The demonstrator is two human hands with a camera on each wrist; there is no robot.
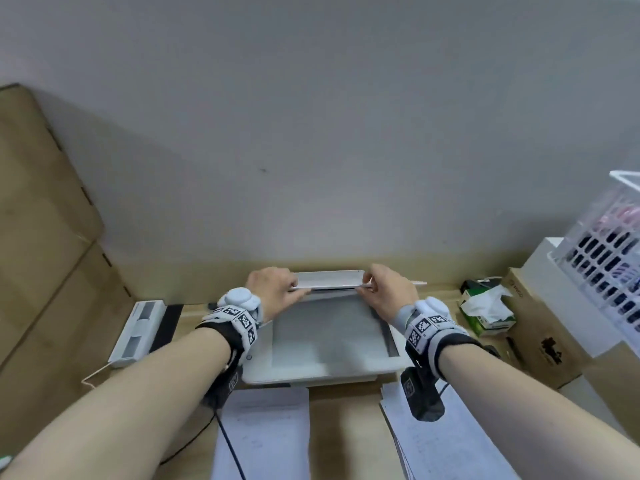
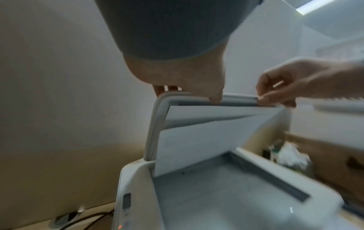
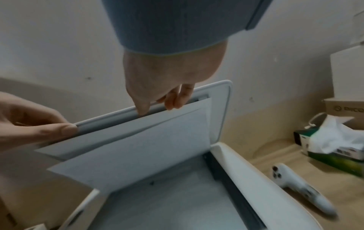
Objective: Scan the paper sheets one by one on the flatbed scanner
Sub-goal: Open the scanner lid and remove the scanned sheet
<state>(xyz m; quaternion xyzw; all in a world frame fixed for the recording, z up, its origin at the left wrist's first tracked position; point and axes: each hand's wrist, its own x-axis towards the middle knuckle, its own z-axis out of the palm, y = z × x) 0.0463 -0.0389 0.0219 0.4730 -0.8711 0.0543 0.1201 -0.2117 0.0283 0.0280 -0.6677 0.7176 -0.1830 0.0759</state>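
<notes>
The white flatbed scanner sits on the desk with its lid raised and its glass bare. One paper sheet leans against the lid's underside, its lower edge at the back of the glass. My left hand grips the lid's top edge near the left corner, thumb in front and fingers behind. My right hand pinches the sheet's upper right corner at the lid's rim. In the right wrist view the sheet hangs below its fingertips. Two paper stacks lie in front of the scanner.
A tissue box, a cardboard box and a white mesh basket stand on the right. A white controller lies beside the scanner. A white device and large cardboard boxes are on the left. The wall is close behind.
</notes>
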